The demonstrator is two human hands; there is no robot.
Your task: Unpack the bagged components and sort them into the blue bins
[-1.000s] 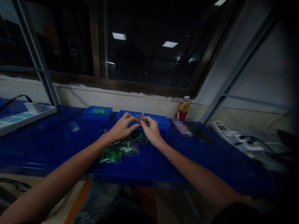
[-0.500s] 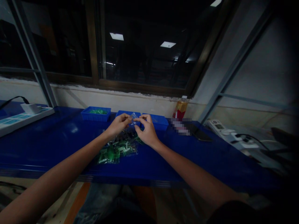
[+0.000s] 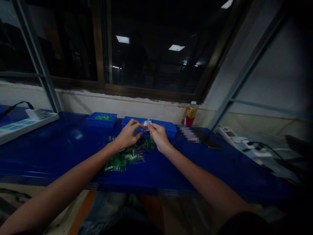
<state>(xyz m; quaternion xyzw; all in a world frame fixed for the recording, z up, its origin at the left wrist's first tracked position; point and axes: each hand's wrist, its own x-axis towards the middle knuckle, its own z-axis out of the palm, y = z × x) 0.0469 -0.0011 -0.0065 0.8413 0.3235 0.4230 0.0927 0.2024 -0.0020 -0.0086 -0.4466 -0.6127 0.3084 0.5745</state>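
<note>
A small clear plastic bag (image 3: pixel 147 122) is pinched between the thumb and fingers of my right hand (image 3: pixel 159 136), above the table. Close on its left is my left hand (image 3: pixel 129 134), its fingers bent and thumb apart, with nothing visible in its grip; the index fingertip is near the bag's edge. Beneath both hands lies a pile of small clear bags with green contents (image 3: pixel 117 162), partly covered by the left hand. Dark small items at the back of the pile are too dim to name.
Behind the hands stand a blue bin with green pieces (image 3: pixel 102 121), a middle blue bin (image 3: pixel 127 120) and a right blue bin (image 3: pixel 171 129). A drink bottle (image 3: pixel 189 115) and a phone (image 3: pixel 212 143) are at right. Power strips (image 3: pixel 29 126) lie at both sides of the blue table (image 3: pixel 61 150).
The small bag has moved slightly right and is now in my right hand's pinch. My left hand has let go of it, its fingers spreading. The view has shifted slightly.
</note>
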